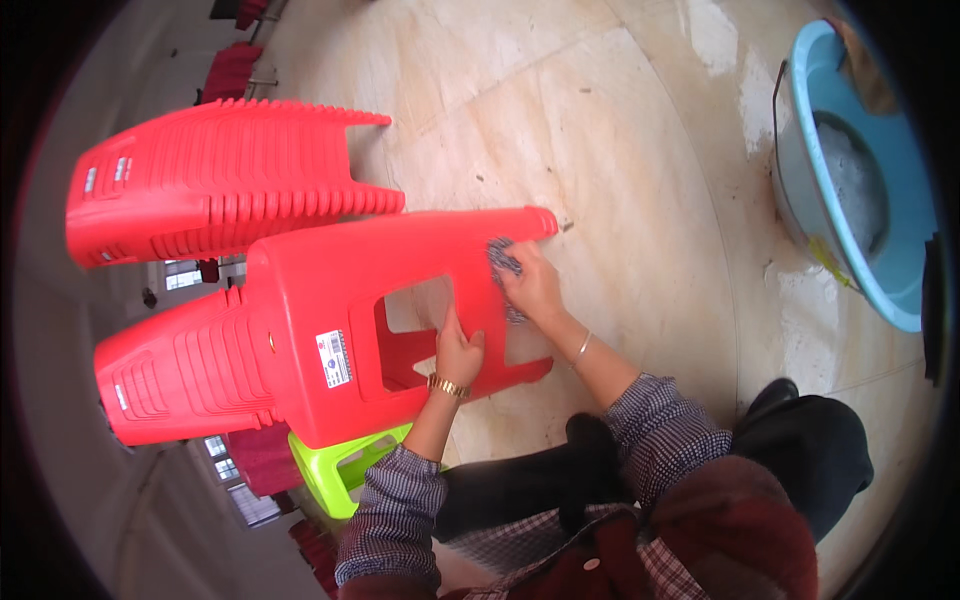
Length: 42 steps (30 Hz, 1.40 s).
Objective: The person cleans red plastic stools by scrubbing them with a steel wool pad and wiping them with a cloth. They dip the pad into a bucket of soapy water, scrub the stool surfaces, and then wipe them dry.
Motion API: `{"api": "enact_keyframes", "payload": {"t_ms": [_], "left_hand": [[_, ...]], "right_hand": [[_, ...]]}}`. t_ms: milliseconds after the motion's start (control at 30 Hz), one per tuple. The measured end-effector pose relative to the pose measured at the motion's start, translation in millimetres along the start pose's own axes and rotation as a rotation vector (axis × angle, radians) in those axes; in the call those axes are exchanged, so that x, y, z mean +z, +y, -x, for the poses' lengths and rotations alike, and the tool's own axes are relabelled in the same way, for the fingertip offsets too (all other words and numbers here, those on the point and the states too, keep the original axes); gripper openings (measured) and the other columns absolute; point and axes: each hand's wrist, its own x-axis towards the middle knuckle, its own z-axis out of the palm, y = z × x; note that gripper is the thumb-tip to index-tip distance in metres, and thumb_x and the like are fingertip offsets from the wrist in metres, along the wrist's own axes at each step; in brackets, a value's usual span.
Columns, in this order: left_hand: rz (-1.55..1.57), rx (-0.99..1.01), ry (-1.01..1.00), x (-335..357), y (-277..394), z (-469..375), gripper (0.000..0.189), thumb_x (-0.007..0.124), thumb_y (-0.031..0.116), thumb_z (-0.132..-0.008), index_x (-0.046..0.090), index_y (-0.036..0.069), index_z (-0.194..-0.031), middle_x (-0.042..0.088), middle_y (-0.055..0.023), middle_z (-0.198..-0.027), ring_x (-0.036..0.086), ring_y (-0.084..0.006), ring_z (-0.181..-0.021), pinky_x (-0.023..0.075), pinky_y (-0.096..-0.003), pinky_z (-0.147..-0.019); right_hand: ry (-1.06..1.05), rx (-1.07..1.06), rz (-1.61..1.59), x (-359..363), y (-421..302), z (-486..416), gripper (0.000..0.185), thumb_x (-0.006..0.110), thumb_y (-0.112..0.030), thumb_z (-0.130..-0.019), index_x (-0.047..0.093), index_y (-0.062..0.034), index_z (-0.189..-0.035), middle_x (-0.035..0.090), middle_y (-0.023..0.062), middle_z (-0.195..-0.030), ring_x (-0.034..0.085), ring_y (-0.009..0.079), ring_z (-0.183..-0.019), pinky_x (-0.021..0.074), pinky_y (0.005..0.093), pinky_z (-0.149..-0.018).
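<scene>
A red plastic stool [322, 292] with a barcode sticker is right before me, its legs pointing right in the picture. My left hand [459, 354], with a gold watch on the wrist, grips the bar beside the stool's cut-out opening. In my right hand [531, 281] is a bunched dark grey cloth [504, 259], pressed against the stool near the ends of its legs. Part of the cloth hangs below the fingers. The fingers of my left hand that go behind the bar are hidden.
Stacks of nested red stools [225, 165] stand beyond and left. A lime-green stool [326, 469] sits near my left arm. At far right is a light-blue basin [817, 172] holding sudsy water, a brown cloth [870, 67] over its rim. Wet patches mark the tiled floor [637, 150].
</scene>
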Motion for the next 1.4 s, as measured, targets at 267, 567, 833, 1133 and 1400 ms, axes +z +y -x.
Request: {"api": "enact_keyframes", "payload": {"t_ms": [267, 567, 833, 1133, 1400], "left_hand": [[-0.500, 0.124, -0.127, -9.3, -39.9, 0.2, 0.050, 0.061, 0.002, -0.079, 0.048, 0.000, -0.127, 0.064, -0.0199, -0.109, 0.060, -0.0284, -0.105, 0.0466, -0.0358, -0.088], [-0.272, -0.022, 0.059, -2.5, -12.6, -6.3, 0.047, 0.067, 0.005, -0.079, 0.051, -0.002, -0.122, 0.068, -0.0205, -0.098, 0.068, -0.0315, -0.090, 0.0517, -0.0360, -0.077], [-0.452, -0.146, -0.169, -55.8, -30.1, 56.5, 0.040, 0.069, 0.012, -0.080, 0.055, -0.001, -0.116, 0.067, -0.0144, -0.080, 0.058, -0.0200, -0.059, 0.0460, -0.0323, -0.055], [-0.558, -0.437, -0.214, -44.2, -31.6, 32.6, 0.036, 0.072, 0.031, -0.084, 0.062, -0.003, -0.077, 0.060, -0.0153, -0.061, 0.053, -0.0146, -0.050, 0.0380, -0.0336, -0.046], [-0.362, -0.214, -0.061, -37.8, -27.3, 38.6, 0.049, 0.074, 0.035, -0.083, 0.054, 0.000, -0.056, 0.046, -0.0027, -0.046, 0.040, -0.0106, -0.040, 0.0298, -0.0324, -0.038]], "right_hand": [[-0.066, -0.537, -0.291, 37.6, -110.1, -16.3, 0.026, 0.069, -0.007, -0.071, 0.066, -0.0103, -0.097, 0.062, 0.0095, -0.095, 0.062, 0.0287, -0.091, 0.0535, 0.0377, -0.076], [0.015, 0.309, 0.337, -58.6, 51.1, -41.5, 0.028, 0.070, -0.023, -0.081, 0.066, -0.0096, -0.104, 0.065, 0.0127, -0.100, 0.063, 0.0301, -0.091, 0.0503, 0.0360, -0.076], [0.359, 0.285, 0.042, -56.9, 48.5, -38.8, 0.037, 0.070, -0.026, -0.082, 0.062, -0.0058, -0.111, 0.065, 0.0156, -0.108, 0.062, 0.0305, -0.100, 0.0481, 0.0376, -0.087], [-0.103, -0.118, -0.093, 7.4, 6.2, 39.1, 0.022, 0.067, -0.012, -0.081, 0.068, -0.0078, -0.103, 0.062, 0.0142, -0.102, 0.062, 0.0291, -0.095, 0.0510, 0.0383, -0.083], [-0.294, -0.037, -0.225, -0.5, -10.2, 21.4, 0.028, 0.065, -0.024, -0.084, 0.067, -0.0079, -0.107, 0.062, 0.0151, -0.104, 0.060, 0.0313, -0.098, 0.0494, 0.0404, -0.085]]}}
